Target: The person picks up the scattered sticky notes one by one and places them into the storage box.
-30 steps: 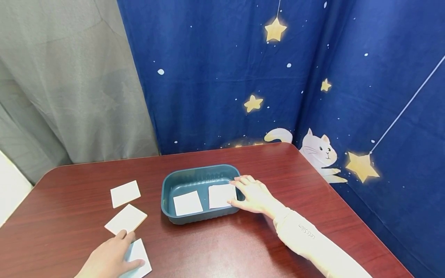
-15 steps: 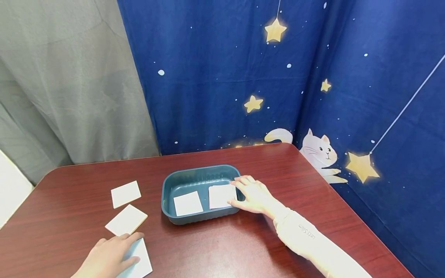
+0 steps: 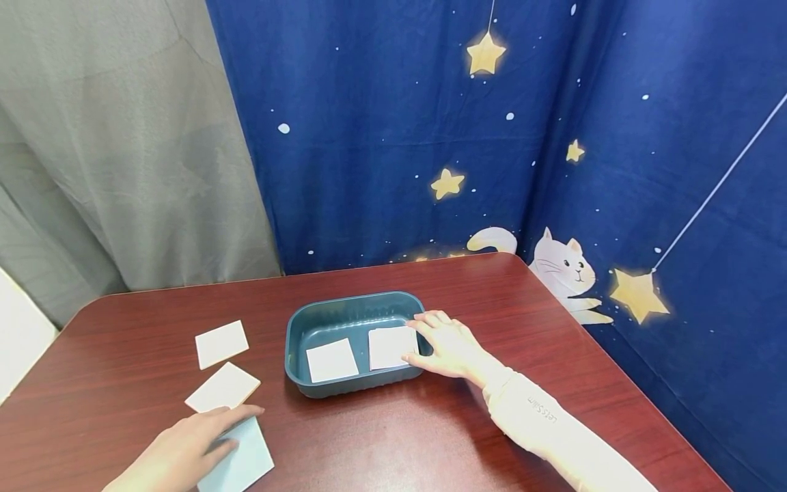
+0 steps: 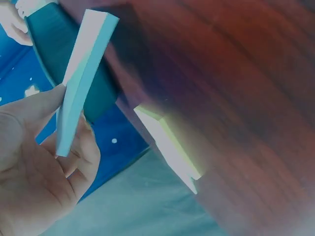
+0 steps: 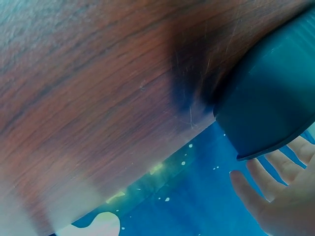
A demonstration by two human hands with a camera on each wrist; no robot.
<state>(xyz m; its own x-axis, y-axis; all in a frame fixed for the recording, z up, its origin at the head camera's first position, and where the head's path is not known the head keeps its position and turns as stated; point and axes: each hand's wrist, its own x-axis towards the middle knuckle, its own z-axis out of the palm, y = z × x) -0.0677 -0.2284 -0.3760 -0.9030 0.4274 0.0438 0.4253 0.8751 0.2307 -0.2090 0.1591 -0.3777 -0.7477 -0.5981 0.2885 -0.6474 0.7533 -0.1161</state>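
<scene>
My left hand (image 3: pixel 184 447) pinches a white square tile (image 3: pixel 241 459) between thumb and fingers near the table's front left edge. In the left wrist view the tile (image 4: pixel 83 78) is tilted up off the wood in that hand (image 4: pixel 39 162). My right hand (image 3: pixel 445 342) lies with straight fingers on the right rim of a teal tray (image 3: pixel 350 298); its fingertips touch the right-hand white tile (image 3: pixel 389 346) inside. A second tile (image 3: pixel 332 360) lies flat in the tray's left half. The right wrist view shows the tray's outer wall (image 5: pixel 270 108) and my fingers (image 5: pixel 275 196) beyond it.
Two more white tiles (image 3: pixel 221 343) (image 3: pixel 223 387) lie on the red-brown table (image 3: pixel 430 437), left of the tray. The nearer one (image 4: pixel 167 147) shows in the left wrist view. Blue star-patterned and grey curtains hang close behind the table's far and right edges.
My left hand has taken hold of the nearest tile and tipped it up off the table, shifting slightly right. The right hand and tray have not moved.
</scene>
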